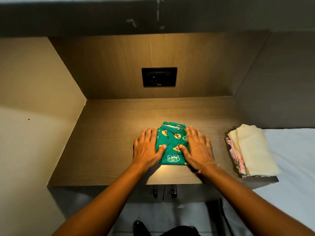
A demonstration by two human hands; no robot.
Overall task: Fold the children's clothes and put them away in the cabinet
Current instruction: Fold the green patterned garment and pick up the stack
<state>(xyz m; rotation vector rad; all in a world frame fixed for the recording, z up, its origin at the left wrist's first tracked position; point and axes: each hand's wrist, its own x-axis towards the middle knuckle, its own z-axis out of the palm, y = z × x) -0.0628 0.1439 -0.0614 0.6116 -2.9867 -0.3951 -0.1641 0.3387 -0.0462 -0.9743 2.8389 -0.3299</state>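
A folded green children's garment [172,143] with yellow cartoon prints and an elastic waistband lies in the middle of the wooden cabinet top [109,142]. My left hand [147,148] lies flat on its left side, fingers spread, thumb pressing the cloth. My right hand [197,148] lies flat on its right side in the same way, with a thin bracelet at the wrist. Neither hand grips the cloth. A stack of folded clothes [250,150], pale yellow over a pink print, rests at the right end of the top.
Two cabinet doors with dark handles [164,193] sit below the top's front edge. A black socket plate [159,77] is on the back panel. A white bed sheet [293,154] adjoins on the right. A beige wall closes the left side.
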